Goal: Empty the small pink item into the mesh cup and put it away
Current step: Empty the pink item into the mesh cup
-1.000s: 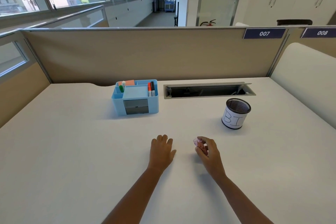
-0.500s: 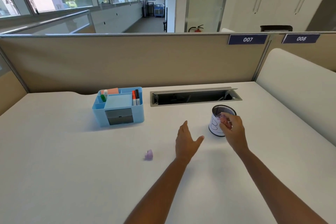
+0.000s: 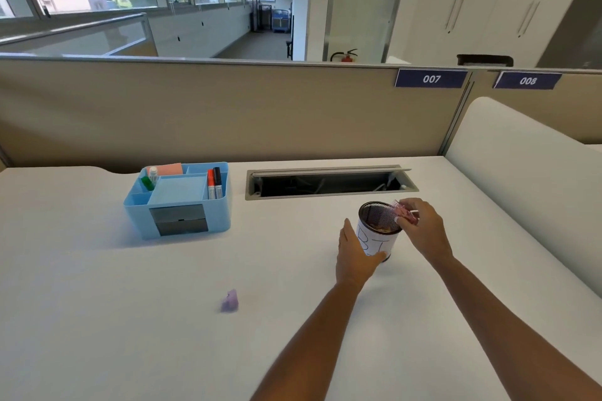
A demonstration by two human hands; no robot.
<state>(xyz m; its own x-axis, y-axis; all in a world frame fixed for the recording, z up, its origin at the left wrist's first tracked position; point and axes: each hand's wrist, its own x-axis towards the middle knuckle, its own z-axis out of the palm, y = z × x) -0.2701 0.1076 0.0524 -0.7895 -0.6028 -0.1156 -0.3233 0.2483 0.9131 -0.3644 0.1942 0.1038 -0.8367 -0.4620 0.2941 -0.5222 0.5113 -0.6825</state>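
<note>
A person's left hand (image 3: 353, 257) cups the mesh cup (image 3: 378, 231) on the tabletop (image 3: 130, 319), steadying it, while the right hand's (image 3: 423, 231) fingers (image 3: 404, 221) pinch the small pink item (image 3: 405, 212) tilted over its rim to empty it.

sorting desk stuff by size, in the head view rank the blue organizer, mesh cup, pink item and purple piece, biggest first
1. Blue plastic desk organizer
2. Black mesh cup
3. Small pink item and small purple piece: they look alike, and the right hand partly hides the pink one.

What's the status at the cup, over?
Left hand steadies the mesh cup. Right hand holds the pink item tilted at the rim. Nothing blocking; purple scrap lies apart on the desk.
</note>
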